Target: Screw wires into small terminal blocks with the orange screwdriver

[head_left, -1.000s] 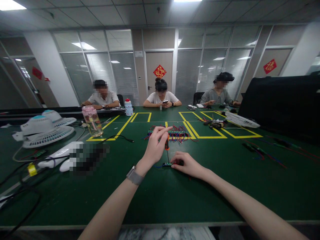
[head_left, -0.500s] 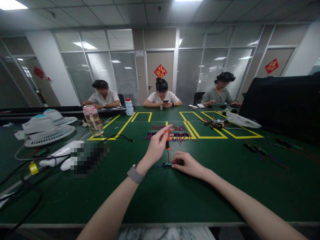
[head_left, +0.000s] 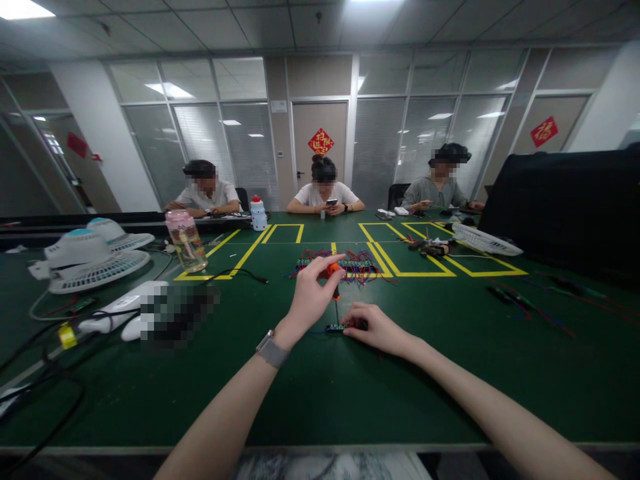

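A small screwdriver (head_left: 333, 272) with an orange handle is held upright by the left hand (head_left: 310, 297), pinched narrowly between thumb and fingertips, and its thin shaft is pointed down onto a small circuit board (head_left: 334, 328) that lies on the green table (head_left: 320, 400), close in front of the person. The board is pressed flat and kept in place by the fingertips of the right hand (head_left: 377, 328), which are closed over its right end. Compared with one second ago, the handle is now more exposed and the left fingers are curled differently around it, while the right hand and the board have not been moved. From this it is judged that the handle is being rolled between the fingers and a screw on the board is being turned. Behind the hands, a row of wired boards (head_left: 350, 267) is laid, and a pink bottle (head_left: 186, 241) is seen far to the left.
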A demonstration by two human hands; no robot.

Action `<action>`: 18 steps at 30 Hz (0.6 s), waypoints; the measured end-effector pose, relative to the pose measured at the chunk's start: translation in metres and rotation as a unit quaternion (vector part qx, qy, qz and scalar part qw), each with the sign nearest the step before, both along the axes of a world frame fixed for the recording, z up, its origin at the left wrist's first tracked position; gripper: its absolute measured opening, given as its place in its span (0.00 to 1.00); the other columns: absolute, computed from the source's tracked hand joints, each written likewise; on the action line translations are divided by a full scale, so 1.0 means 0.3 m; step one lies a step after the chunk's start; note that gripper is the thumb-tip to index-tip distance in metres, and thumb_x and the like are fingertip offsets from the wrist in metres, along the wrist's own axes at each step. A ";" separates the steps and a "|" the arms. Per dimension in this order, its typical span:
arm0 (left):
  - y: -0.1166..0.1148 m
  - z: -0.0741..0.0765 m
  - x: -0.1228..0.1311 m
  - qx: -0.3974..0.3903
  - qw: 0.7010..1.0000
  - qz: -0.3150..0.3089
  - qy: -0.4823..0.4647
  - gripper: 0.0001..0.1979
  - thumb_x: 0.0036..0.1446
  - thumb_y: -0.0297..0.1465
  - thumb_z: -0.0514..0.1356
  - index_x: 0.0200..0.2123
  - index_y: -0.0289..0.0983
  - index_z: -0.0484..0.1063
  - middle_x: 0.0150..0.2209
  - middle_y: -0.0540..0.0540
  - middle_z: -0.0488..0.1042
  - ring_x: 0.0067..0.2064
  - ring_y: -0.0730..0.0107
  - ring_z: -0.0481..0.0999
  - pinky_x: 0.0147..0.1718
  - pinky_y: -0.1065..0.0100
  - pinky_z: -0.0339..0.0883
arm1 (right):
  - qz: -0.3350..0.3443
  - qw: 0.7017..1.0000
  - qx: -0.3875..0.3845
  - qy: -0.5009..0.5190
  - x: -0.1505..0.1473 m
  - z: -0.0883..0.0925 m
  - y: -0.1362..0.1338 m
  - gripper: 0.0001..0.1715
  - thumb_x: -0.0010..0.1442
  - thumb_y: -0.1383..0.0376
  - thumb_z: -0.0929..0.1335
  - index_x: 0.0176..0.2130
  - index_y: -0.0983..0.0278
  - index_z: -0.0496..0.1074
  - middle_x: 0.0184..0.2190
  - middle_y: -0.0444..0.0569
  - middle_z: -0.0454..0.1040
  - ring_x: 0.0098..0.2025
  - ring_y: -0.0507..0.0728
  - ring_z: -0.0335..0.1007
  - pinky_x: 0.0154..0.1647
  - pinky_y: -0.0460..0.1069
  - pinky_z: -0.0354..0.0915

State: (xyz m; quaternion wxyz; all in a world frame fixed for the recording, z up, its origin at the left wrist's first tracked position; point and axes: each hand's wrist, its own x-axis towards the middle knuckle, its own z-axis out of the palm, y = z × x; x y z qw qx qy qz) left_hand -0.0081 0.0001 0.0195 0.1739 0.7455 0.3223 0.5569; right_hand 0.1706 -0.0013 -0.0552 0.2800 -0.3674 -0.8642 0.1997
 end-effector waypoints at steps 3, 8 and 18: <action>-0.011 0.005 -0.003 0.043 0.996 0.069 0.029 0.11 0.55 0.35 0.61 0.41 0.39 0.75 0.36 0.47 0.70 0.39 0.67 0.72 0.43 0.66 0.67 | -0.003 1.000 0.001 -0.002 0.000 0.002 0.001 0.06 0.56 0.66 0.69 0.36 0.65 0.75 0.31 0.46 0.69 0.30 0.52 0.67 0.32 0.46 0.63; -0.007 -0.004 0.004 -0.016 0.998 -0.054 0.000 0.18 0.65 0.32 0.47 0.55 0.40 0.65 0.46 0.44 0.72 0.43 0.68 0.75 0.45 0.66 0.67 | -0.002 1.000 0.002 -0.004 -0.002 0.005 0.004 0.06 0.56 0.66 0.69 0.36 0.64 0.76 0.31 0.46 0.70 0.31 0.52 0.67 0.33 0.46 0.63; -0.020 0.007 0.003 0.056 0.997 0.054 0.029 0.14 0.62 0.33 0.53 0.47 0.41 0.73 0.45 0.44 0.70 0.47 0.66 0.70 0.49 0.64 0.63 | -0.006 1.000 0.001 -0.003 -0.001 0.005 -0.003 0.06 0.56 0.66 0.70 0.36 0.64 0.76 0.31 0.46 0.69 0.30 0.52 0.66 0.32 0.46 0.63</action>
